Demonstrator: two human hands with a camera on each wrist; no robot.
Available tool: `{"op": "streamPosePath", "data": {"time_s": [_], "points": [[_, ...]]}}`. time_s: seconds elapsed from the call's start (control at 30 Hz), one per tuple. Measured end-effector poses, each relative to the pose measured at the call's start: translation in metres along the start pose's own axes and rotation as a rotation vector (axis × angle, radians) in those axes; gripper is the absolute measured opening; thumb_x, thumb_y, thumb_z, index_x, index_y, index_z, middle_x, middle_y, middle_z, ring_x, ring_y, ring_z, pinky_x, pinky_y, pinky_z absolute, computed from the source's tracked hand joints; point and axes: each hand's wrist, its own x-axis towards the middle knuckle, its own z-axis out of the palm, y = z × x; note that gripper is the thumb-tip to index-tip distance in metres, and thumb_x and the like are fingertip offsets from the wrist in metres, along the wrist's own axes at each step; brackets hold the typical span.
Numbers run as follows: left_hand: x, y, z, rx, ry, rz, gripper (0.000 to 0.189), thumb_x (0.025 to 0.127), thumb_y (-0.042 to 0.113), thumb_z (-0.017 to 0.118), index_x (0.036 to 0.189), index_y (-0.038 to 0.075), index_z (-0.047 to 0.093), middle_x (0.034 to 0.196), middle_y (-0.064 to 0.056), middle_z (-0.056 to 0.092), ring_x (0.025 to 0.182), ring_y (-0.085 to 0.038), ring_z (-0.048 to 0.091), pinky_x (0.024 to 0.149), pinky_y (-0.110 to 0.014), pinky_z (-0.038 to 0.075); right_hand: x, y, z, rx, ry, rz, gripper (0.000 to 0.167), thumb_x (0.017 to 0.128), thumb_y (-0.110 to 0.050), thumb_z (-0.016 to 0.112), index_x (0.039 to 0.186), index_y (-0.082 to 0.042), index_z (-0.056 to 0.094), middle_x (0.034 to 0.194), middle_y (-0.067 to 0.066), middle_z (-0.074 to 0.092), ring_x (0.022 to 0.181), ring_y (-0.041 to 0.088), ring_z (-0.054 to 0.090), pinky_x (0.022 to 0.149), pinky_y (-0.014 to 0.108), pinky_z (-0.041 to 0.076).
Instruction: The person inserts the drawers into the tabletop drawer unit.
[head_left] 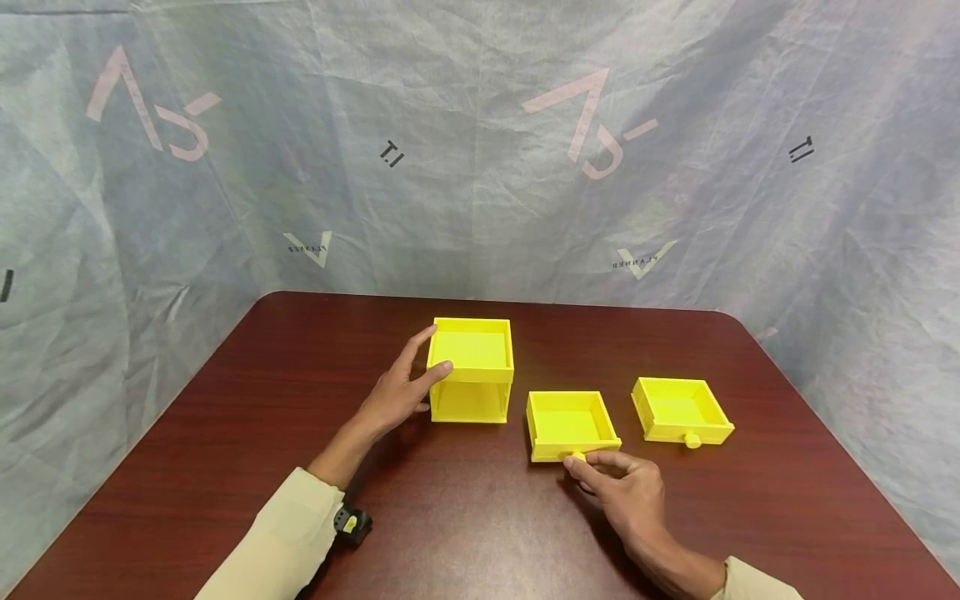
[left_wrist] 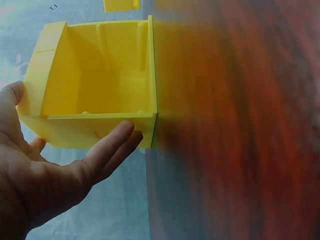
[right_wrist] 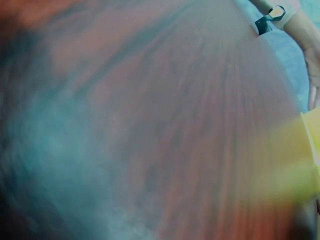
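Note:
A yellow cabinet frame [head_left: 471,375], hollow at the front with a shallow tray-like top, stands on the table. My left hand [head_left: 393,396] rests against its left side, thumb at the front top edge and fingers straight along the wall; the left wrist view looks into its bare inside [left_wrist: 110,90]. To the right sits a yellow drawer [head_left: 573,417], and my right hand [head_left: 630,496] pinches its round front knob between thumb and fingers. In the right wrist view that hand is mostly hidden, with blurred yellow at the right edge.
A second yellow drawer [head_left: 678,410] with a round knob lies farther right on the dark reddish-brown table [head_left: 465,517]. Behind the table hangs a grey printed cloth [head_left: 480,167], which also covers both sides. A black wrist device [head_left: 352,525] is strapped at the left cuff.

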Motion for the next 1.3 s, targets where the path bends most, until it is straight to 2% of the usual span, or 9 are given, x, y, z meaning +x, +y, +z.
{"op": "streamPosePath", "data": {"time_s": [0.13, 0.27, 0.33, 0.43, 0.8, 1.3], "points": [[0.001, -0.001, 0.001, -0.005, 0.007, 0.006, 0.074, 0.095, 0.053, 0.062, 0.155, 0.047, 0.020, 0.153, -0.013, 0.032, 0.116, -0.042, 0.060, 0.088, -0.054, 0.053, -0.001, 0.000, 0.000, 0.020, -0.013, 0.018, 0.030, 0.074, -0.016, 0.090, 0.090, 0.006, 0.076, 0.080, 0.013, 0.074, 0.068, 0.021, 0.073, 0.062, 0.031, 0.058], [0.002, -0.001, 0.002, 0.071, 0.038, 0.018, 0.073, 0.094, 0.057, 0.060, 0.155, 0.046, 0.021, 0.151, -0.010, 0.037, 0.125, -0.034, 0.051, 0.095, -0.055, 0.047, -0.002, 0.001, 0.000, 0.031, -0.017, 0.028, 0.029, 0.074, -0.015, 0.089, 0.091, 0.006, 0.076, 0.081, 0.013, 0.074, 0.069, 0.021, 0.073, 0.063, 0.032, 0.058], [0.002, -0.002, 0.002, 0.103, 0.045, 0.024, 0.073, 0.094, 0.058, 0.059, 0.155, 0.046, 0.021, 0.155, -0.006, 0.034, 0.131, -0.032, 0.045, 0.097, -0.058, 0.044, -0.003, 0.002, 0.000, 0.035, -0.019, 0.033, 0.029, 0.074, -0.014, 0.089, 0.091, 0.005, 0.076, 0.082, 0.013, 0.074, 0.070, 0.021, 0.073, 0.064, 0.032, 0.059], [0.003, -0.002, 0.001, 0.103, 0.038, 0.030, 0.072, 0.095, 0.057, 0.058, 0.155, 0.045, 0.021, 0.158, -0.003, 0.029, 0.135, -0.031, 0.040, 0.099, -0.061, 0.040, -0.004, 0.002, 0.000, 0.037, -0.023, 0.042, 0.028, 0.074, -0.014, 0.089, 0.090, 0.005, 0.076, 0.082, 0.012, 0.074, 0.070, 0.021, 0.073, 0.064, 0.032, 0.059], [0.002, -0.002, 0.001, 0.095, 0.029, 0.036, 0.070, 0.096, 0.057, 0.057, 0.154, 0.048, 0.020, 0.159, -0.001, 0.026, 0.137, -0.030, 0.038, 0.101, -0.062, 0.039, -0.015, -0.001, 0.004, 0.066, -0.038, 0.015, 0.022, 0.073, -0.004, 0.088, 0.086, 0.007, 0.075, 0.079, 0.016, 0.073, 0.068, 0.020, 0.072, 0.063, 0.032, 0.059], [0.000, -0.001, 0.000, 0.099, 0.030, 0.042, 0.070, 0.096, 0.057, 0.057, 0.155, 0.048, 0.019, 0.159, -0.002, 0.027, 0.138, -0.031, 0.037, 0.101, -0.062, 0.039, -0.018, -0.002, 0.007, 0.055, -0.061, 0.013, 0.021, 0.073, -0.005, 0.089, 0.085, 0.006, 0.075, 0.077, 0.016, 0.073, 0.065, 0.022, 0.072, 0.061, 0.032, 0.058]]}}
